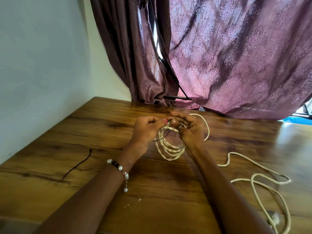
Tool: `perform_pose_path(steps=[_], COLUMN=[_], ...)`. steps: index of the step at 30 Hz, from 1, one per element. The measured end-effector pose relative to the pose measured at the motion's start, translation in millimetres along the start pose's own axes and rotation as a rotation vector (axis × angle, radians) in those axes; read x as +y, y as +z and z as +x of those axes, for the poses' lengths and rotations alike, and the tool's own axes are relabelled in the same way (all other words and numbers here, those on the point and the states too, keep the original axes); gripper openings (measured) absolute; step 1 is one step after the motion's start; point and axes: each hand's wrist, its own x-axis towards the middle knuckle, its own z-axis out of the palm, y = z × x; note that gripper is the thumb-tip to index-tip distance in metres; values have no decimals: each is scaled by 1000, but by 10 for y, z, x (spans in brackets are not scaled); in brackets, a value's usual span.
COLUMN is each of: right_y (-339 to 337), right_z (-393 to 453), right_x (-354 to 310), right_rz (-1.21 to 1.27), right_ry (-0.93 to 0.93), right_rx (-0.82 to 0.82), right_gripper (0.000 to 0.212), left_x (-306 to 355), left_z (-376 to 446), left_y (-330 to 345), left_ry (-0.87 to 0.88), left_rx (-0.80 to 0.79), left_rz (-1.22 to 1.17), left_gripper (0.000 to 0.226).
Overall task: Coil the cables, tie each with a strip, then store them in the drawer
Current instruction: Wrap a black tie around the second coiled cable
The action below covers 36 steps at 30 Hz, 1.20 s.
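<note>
Both hands are up over the middle of the wooden bench [101, 125], working close together. The left hand [146, 130] has its fingers curled in, pinching a thin black strip [163, 137] at the top of a coiled white cable [170, 149]; the strip's loose tail hangs down across the coil beside the left palm. The right hand [189, 130], a ring on one finger, is curled round the right side of the same coil, thumb and fingertips meeting the left hand's at the top of the loops. The coil is a bunch of several twisted white loops, its lower part drooping between the two wrists to the bench surface, with one wider loop bulging out behind the right hand. A second white cable [263, 181] lies loose and uncoiled on the near right of the bench, snaking toward the near edge, where its end is too blurred to make out. On the left, well apart from the hands, another black strip [76, 164] lies flat on the wood. A beaded bracelet [119, 168] sits on the left wrist. Purple patterned curtains [236, 56] hang behind the far edge.
</note>
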Motion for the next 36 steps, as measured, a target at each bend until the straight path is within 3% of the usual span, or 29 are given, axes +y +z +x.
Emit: perform_pose_path(steps=[19,24,36], right_y=[13,-6,44], right_z=[-6,4,-8], right_x=[-19,-32,-104], right_rz=[-21,-78,-207], right_ry=[-12,-33,-90], right_rx=[-16,-3,-28], right_gripper=[27,29,27], left_x=[11,22,-12], left_z=[-12,-25,-10], left_y=[-4,-6,-6], left_ry=[-7,-15,-158], left_rx=[7,-57,-108], left_rz=[11,-13,-48], left_gripper=[16,14,16])
